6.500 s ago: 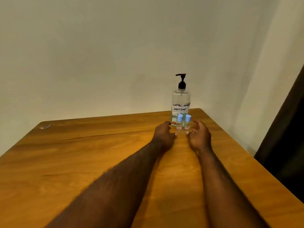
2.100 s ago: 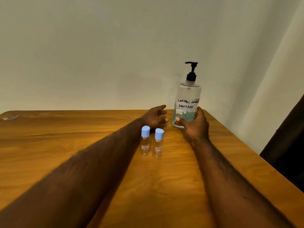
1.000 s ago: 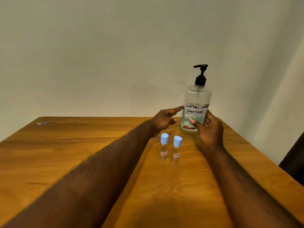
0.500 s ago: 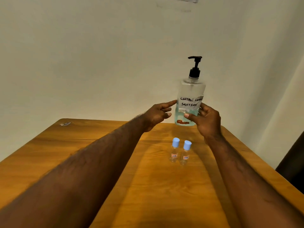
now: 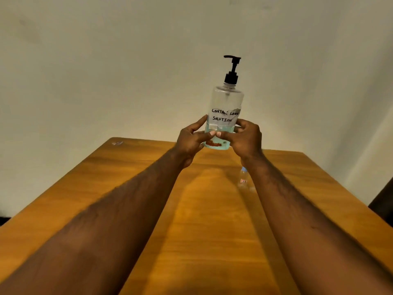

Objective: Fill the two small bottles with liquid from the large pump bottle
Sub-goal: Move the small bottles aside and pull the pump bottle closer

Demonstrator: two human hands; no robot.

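Note:
The large clear pump bottle point(image 5: 226, 103), with a black pump head and a handwritten "contact lens solution" label, is held upright in the air above the wooden table point(image 5: 204, 209). My left hand point(image 5: 191, 139) grips its lower left side and my right hand point(image 5: 246, 137) grips its lower right side. A little bluish liquid shows at its bottom. One small clear bottle point(image 5: 243, 179) with a light blue cap stands on the table, partly behind my right forearm. The second small bottle is hidden.
A plain pale wall rises behind the table. A small scrap point(image 5: 117, 143) lies near the table's far left corner. A dark object point(image 5: 382, 201) stands off the table's right edge.
My left hand has closed onto the pump bottle, which both hands now hold higher above the table. My right forearm now covers most of the small bottles.

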